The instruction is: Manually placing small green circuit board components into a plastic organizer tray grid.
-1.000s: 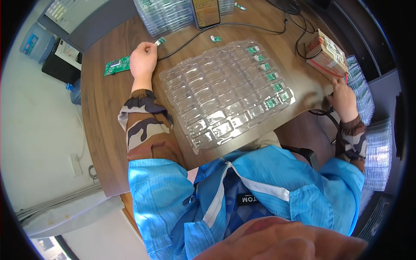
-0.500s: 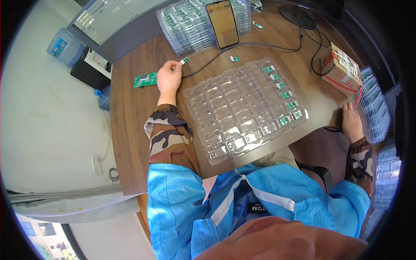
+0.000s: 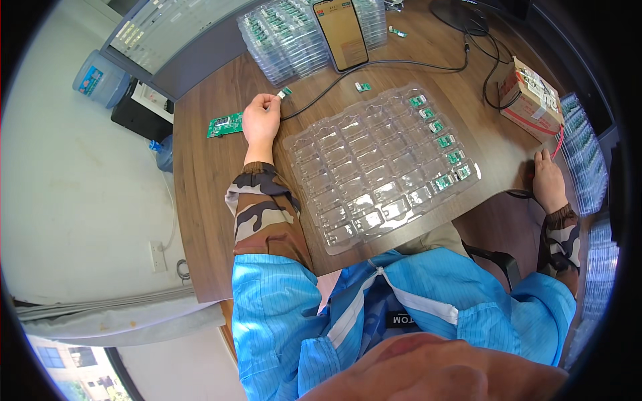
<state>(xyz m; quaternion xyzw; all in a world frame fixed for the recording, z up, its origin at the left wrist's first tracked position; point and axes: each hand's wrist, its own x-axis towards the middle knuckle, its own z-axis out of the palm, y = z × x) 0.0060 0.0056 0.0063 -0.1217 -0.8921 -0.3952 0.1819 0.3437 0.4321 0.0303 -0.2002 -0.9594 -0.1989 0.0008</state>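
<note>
Above the desk's left part, my left hand [image 3: 261, 120] is closed, pinching a small green circuit board [image 3: 285, 92] between thumb and fingertips. A larger green circuit board [image 3: 225, 125] with a small display lies just beside that hand, partly covered by it. A black cable [image 3: 314, 101] runs up to the same hand. My right hand [image 3: 550, 182] rests at the desk's right edge below a cardboard box, fingers stretched out and apparently holding nothing. Close to its fingertips is a red wire [image 3: 559, 142]. Between my hands lies a clear plastic tray [image 3: 374, 167], with several small green boards in its right-hand pockets.
Stacked trays of boards [image 3: 287, 50] stand at the back behind a propped phone [image 3: 342, 37]. Loose boards [image 3: 363, 87] lie on the desk. The cardboard box [image 3: 531, 103] stands at right, beside more stacked trays [image 3: 583, 154]. A monitor base [image 3: 458, 19] is far right.
The whole view has shifted slightly. Both hands keep their places on the desk, and the small board stays in my left fingers.
</note>
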